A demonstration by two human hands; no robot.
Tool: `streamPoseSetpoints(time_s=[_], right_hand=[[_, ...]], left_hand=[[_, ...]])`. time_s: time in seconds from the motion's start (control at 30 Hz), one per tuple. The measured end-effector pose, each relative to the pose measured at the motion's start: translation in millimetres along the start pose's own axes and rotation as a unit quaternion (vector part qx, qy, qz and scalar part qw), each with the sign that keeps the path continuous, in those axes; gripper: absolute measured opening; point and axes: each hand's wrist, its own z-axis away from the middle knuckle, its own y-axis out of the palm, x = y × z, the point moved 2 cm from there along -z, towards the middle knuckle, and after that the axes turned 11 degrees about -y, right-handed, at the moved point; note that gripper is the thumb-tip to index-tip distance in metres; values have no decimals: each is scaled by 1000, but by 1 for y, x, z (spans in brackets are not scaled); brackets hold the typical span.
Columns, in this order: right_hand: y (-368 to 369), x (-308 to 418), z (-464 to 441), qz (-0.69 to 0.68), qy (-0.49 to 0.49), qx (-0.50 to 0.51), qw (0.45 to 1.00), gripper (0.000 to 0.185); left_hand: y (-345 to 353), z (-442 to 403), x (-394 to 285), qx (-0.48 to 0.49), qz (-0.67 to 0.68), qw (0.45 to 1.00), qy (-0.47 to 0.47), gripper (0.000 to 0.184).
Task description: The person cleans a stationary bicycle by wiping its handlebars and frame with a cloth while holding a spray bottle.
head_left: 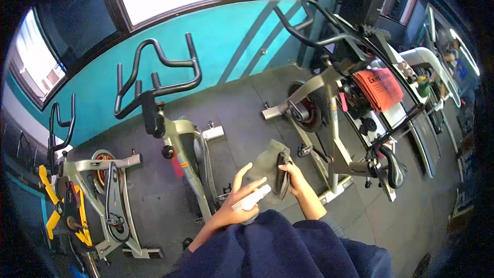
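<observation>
My left hand (pixel 235 207) is wrapped around a bottle with a white spray head (pixel 252 199), its index finger stretched out. Most of the bottle's body is hidden by the hand and my dark top. Just to the right, a grey-green cloth (pixel 268 163) hangs bunched in my right hand (pixel 294 179), pinched under the thumb. The cloth's near side looks dark and folded. Both hands are close together in front of my body, above the floor. The nearest machine is a beige exercise bike (pixel 186 167) just beyond my left hand.
Another exercise bike (pixel 332 123) stands at the right, with its black saddle (pixel 396 167) jutting out. Farther left is a third bike (pixel 110 195) near a yellow frame (pixel 51 211). Orange printed sheets (pixel 380 88) rest on equipment at the right. A teal wall (pixel 216 36) runs behind.
</observation>
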Motion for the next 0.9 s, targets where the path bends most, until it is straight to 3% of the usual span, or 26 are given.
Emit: streamPoseSetpoints(time_s=[0.07,0.13,0.27,0.3,0.37,0.4,0.43,0.5,0.53,0.63,0.7,0.77,0.83,0.9], right_hand=[[-18,7,10,-23,13,0,1000,53],[-29,16,21,116,-42,31,992,51],[-36,59,65,237,-73,83,965,47],[-40,64,73,305,-107,125,938,42],[-47,79,95,290,-15,166,942,43],[-54,83,99,271,-60,258,926,39],[-60,83,105,270,-58,254,927,39],[-66,85,121,208,-174,272,923,36],[-70,87,129,201,-171,245,933,31],[-67,96,156,239,-118,120,956,39],[-71,100,170,286,-116,147,940,49],[-71,101,184,322,-151,199,913,60],[-69,108,196,402,-146,174,887,70],[-66,108,206,553,-231,239,764,77]], left_hand=[[15,-7,-6,21,-13,1000,12,71],[31,-10,-9,32,-13,999,14,71],[54,-9,-24,23,-20,999,20,67],[59,-8,-25,28,-19,999,23,67],[72,-3,-26,70,81,994,8,62],[77,0,-32,83,86,993,11,56],[82,3,-33,87,87,992,9,56],[94,11,-37,130,57,990,24,52],[99,17,-48,114,60,991,27,50],[115,32,-58,105,83,991,28,50],[130,41,-61,96,124,988,-7,49],[140,48,-64,89,95,991,-21,47],[150,55,-66,99,83,991,-14,45],[158,60,-70,111,74,991,-7,44]])
